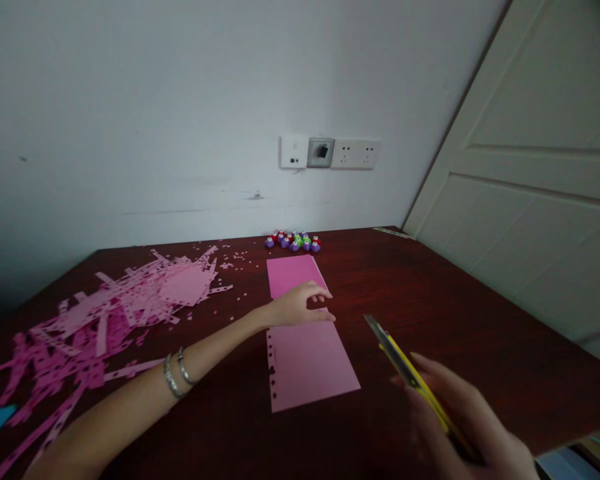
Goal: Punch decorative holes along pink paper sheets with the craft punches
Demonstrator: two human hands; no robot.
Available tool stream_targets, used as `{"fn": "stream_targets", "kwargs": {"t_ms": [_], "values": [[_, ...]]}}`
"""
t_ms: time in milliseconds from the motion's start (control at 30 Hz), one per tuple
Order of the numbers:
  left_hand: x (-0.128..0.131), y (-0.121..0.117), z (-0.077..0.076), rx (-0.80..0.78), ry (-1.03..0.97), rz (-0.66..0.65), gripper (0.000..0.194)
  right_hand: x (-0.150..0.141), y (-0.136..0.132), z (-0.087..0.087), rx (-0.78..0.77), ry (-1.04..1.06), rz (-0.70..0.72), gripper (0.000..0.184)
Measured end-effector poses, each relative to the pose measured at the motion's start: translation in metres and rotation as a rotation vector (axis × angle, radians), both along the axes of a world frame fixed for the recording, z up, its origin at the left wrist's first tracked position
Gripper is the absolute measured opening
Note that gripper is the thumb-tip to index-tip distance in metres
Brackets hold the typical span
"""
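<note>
My left hand, two silver bangles on its wrist, hovers over or rests on pink paper; contact cannot be made out. Thumb and fingers are apart, with nothing between them. Below it lies a light pink sheet with shapes punched along its left edge. Beyond the hand is a deeper pink sheet, apparently on top of paler paper at its right edge. At the lower right, my right hand grips a yellow utility knife, its blade out and pointing up and left, apart from the paper.
A heap of pink paper strips and scraps covers the left of the dark red table. Several small colourful punches stand at the back near the wall, below sockets. A white panelled door borders the right side.
</note>
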State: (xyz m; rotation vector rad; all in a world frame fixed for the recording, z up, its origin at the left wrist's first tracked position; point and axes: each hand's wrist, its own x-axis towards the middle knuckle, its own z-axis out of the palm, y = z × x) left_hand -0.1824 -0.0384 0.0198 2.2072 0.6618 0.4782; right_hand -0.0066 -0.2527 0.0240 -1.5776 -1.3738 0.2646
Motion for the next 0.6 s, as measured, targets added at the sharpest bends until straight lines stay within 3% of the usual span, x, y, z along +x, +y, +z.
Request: {"fn": "stream_targets", "kwargs": {"t_ms": [100,200,333,433,533,600], "values": [[0.011,-0.012,0.010,-0.249,-0.192,-0.021,0.039,-0.005,0.034,0.009,0.102,0.326,0.162,0.034],[0.019,-0.028,0.014,-0.405,-0.363,0.005,0.034,-0.010,0.067,0.006,0.056,0.444,0.309,0.037],[0.020,-0.041,0.013,-0.412,-0.483,0.193,0.030,-0.018,0.094,-0.003,-0.026,0.422,0.445,0.041],[0.012,-0.038,0.015,-0.464,-0.553,0.276,0.030,-0.023,0.106,-0.002,-0.019,0.377,0.517,0.046],[-0.013,-0.021,0.026,-0.497,-0.640,0.345,0.030,-0.020,0.115,0.002,-0.013,0.252,0.549,0.047],[-0.044,-0.002,0.038,-0.465,-0.597,0.381,0.027,-0.011,0.121,0.002,-0.056,0.104,0.537,0.041]]}}
